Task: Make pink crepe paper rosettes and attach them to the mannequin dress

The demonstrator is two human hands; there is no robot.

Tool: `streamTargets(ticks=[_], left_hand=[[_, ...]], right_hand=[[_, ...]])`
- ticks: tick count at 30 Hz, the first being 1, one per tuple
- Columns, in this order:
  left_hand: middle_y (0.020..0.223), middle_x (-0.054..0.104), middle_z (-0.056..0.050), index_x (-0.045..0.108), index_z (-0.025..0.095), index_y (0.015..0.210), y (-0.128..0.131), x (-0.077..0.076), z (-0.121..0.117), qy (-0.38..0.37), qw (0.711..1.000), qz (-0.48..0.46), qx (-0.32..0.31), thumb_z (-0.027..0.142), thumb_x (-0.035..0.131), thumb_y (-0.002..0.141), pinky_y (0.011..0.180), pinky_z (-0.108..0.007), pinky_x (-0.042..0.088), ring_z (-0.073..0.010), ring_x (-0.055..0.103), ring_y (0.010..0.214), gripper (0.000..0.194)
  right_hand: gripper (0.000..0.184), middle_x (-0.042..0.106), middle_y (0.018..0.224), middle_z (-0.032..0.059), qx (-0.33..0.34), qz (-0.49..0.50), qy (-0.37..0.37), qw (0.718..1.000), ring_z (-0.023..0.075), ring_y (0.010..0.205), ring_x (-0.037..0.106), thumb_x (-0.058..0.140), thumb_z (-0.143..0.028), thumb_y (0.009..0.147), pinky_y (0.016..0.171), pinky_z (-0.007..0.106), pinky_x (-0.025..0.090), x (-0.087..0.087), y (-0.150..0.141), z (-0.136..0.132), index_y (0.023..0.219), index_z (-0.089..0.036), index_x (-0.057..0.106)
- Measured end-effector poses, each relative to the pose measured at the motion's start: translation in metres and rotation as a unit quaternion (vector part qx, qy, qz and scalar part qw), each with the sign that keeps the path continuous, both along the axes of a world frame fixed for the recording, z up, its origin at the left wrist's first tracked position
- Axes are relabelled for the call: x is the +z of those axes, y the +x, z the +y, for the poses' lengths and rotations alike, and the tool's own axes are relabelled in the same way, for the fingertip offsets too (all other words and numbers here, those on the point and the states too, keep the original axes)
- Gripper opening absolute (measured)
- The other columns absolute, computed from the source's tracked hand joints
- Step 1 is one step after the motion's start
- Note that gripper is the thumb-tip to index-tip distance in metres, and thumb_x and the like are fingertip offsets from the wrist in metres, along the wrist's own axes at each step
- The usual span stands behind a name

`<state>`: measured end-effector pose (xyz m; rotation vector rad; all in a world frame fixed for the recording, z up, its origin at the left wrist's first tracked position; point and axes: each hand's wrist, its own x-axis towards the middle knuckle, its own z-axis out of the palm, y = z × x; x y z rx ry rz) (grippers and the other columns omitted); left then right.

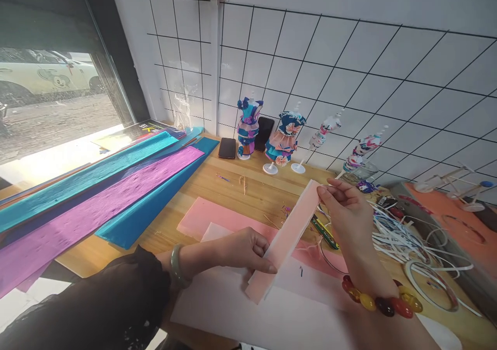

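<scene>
A folded strip of pink paper [294, 227] with white edges slants between my two hands, above the table. My left hand [248, 251] is closed on its lower part, thumb lying across the front. At the upper end, my right hand [346, 205] pinches the strip's corner between thumb and fingers. Beneath the hands lie a pink sheet [207, 215] and a large pale sheet [217, 298]. A yellow-green and black cutter knife [324, 231] rests beside the strip, partly behind my right hand.
Turquoise [89, 171], purple [116, 197] and blue paper [143, 218] lie at left. Small dressed mannequins, including a blue-purple one [248, 127], stand along the gridded wall. A phone [227, 148] lies near them. At right are tangled white strips [399, 236] and a tape roll [430, 285].
</scene>
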<state>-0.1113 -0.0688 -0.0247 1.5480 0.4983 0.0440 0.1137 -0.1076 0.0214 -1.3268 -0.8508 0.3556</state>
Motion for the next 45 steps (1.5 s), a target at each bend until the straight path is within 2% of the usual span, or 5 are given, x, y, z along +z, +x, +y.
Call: streamTargets(ticks=[12,19,29,39,45], left_hand=[[0.071,0.064,-0.001,0.063,0.013,0.078,-0.002,-0.003,0.001,0.015,0.999,-0.013,-0.040,0.041,0.068,0.063,0.053,-0.019,0.040,-0.0108,0.056,0.062,0.032],[0.067,0.060,0.001,0.061,0.013,0.075,-0.003,0.001,0.001,-0.006,0.998,-0.025,-0.051,0.041,0.067,0.064,0.051,-0.019,0.037,-0.0090,0.052,0.058,0.030],[0.053,0.036,0.006,0.047,0.014,0.058,-0.003,0.013,-0.001,0.096,0.995,-0.005,-0.029,0.033,0.062,0.066,0.044,-0.019,0.021,-0.0043,0.032,0.050,0.026],[0.058,0.033,0.004,0.043,0.015,0.062,-0.002,0.015,-0.011,0.137,0.990,-0.017,-0.024,0.035,0.052,0.073,0.048,-0.020,0.023,-0.0058,0.031,0.053,0.025],[0.056,0.034,0.005,0.038,0.016,0.059,0.002,0.011,-0.014,0.246,0.969,-0.002,-0.005,0.028,0.051,0.071,0.047,-0.019,0.023,-0.0057,0.031,0.053,0.021]], right_hand=[[0.032,0.063,0.074,-0.0012,-0.011,-0.009,0.041,0.999,0.0109,0.066,0.060,0.075,-0.025,0.062,0.065,0.025,0.051,0.011,-0.011,-0.004,0.091,-0.021,0.064],[0.032,0.065,0.073,-0.0006,-0.007,-0.006,0.019,1.000,0.0118,0.063,0.061,0.075,-0.027,0.061,0.063,0.027,0.052,0.016,-0.011,-0.007,0.090,-0.021,0.063],[0.034,0.067,0.074,-0.0001,0.022,-0.013,0.005,1.000,0.0132,0.068,0.063,0.074,-0.028,0.063,0.066,0.028,0.052,0.018,-0.005,-0.009,0.094,-0.021,0.062],[0.033,0.066,0.075,-0.0006,0.031,-0.038,0.044,0.998,0.0102,0.059,0.059,0.071,-0.027,0.067,0.052,0.023,0.048,0.022,-0.008,-0.010,0.097,-0.020,0.061],[0.033,0.065,0.075,-0.0006,0.056,-0.020,0.056,0.997,0.0101,0.056,0.057,0.071,-0.029,0.066,0.047,0.023,0.046,0.025,-0.011,-0.011,0.096,-0.020,0.060]])
